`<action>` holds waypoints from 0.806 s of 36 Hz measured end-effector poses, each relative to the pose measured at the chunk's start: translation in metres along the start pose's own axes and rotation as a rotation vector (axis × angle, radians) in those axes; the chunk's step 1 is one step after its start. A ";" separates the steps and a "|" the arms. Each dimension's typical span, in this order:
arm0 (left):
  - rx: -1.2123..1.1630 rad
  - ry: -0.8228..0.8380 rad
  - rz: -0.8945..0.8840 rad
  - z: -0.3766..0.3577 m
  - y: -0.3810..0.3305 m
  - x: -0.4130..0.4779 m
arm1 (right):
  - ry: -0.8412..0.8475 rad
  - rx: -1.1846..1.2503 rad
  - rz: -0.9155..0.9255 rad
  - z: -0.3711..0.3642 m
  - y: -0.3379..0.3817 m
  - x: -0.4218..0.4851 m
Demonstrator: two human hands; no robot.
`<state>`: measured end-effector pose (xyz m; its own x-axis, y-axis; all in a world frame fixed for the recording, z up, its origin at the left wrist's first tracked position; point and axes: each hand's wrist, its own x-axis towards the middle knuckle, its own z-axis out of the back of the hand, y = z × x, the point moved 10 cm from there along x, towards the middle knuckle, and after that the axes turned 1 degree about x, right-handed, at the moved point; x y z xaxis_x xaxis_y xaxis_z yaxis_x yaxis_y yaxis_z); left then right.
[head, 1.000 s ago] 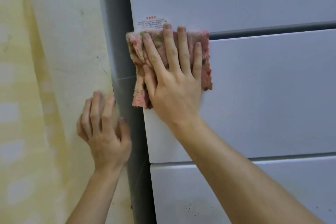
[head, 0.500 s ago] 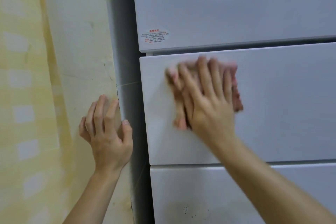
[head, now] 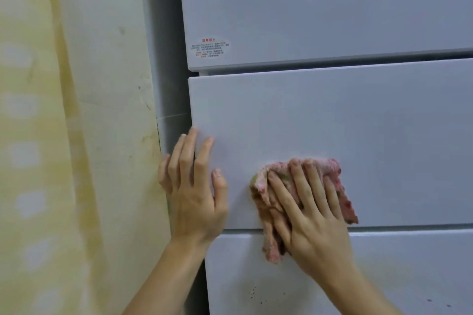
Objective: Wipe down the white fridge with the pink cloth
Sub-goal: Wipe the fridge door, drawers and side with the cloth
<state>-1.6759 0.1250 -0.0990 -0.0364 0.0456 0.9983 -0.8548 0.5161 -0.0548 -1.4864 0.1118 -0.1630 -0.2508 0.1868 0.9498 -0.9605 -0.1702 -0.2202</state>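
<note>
The white fridge (head: 332,123) fills the right of the view, its front split into stacked panels by dark horizontal gaps. My right hand (head: 309,215) presses the crumpled pink cloth (head: 332,171) flat against the lower part of the middle panel, with the cloth hanging over the gap onto the bottom panel. My left hand (head: 194,186) lies open against the left edge of the same panel, fingers spread and pointing up, holding nothing. A small sticker (head: 210,48) with red print sits at the upper panel's lower left corner.
A yellowish, stained wall (head: 76,135) stands right beside the fridge's grey side (head: 166,59), leaving only a narrow dark gap. Dark specks dot the bottom panel (head: 253,294).
My right hand has slid the cloth from the panel's top left down to its lower edge. My left hand has moved right, from the wall onto the fridge's left edge.
</note>
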 end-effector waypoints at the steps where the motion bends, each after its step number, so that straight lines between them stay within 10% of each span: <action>1: -0.001 0.010 -0.002 -0.001 -0.002 -0.001 | -0.001 -0.001 0.006 0.002 -0.001 0.003; 14: 0.030 -0.002 -0.087 -0.015 -0.041 0.028 | -0.263 0.015 -0.316 0.048 -0.060 0.140; 29: 0.042 -0.035 -0.087 -0.018 -0.051 0.026 | -0.001 0.033 -0.059 0.016 -0.051 -0.014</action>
<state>-1.6237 0.1152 -0.0702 0.0215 -0.0279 0.9994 -0.8766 0.4801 0.0323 -1.4318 0.1027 -0.1618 -0.1939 0.1969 0.9611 -0.9691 -0.1910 -0.1564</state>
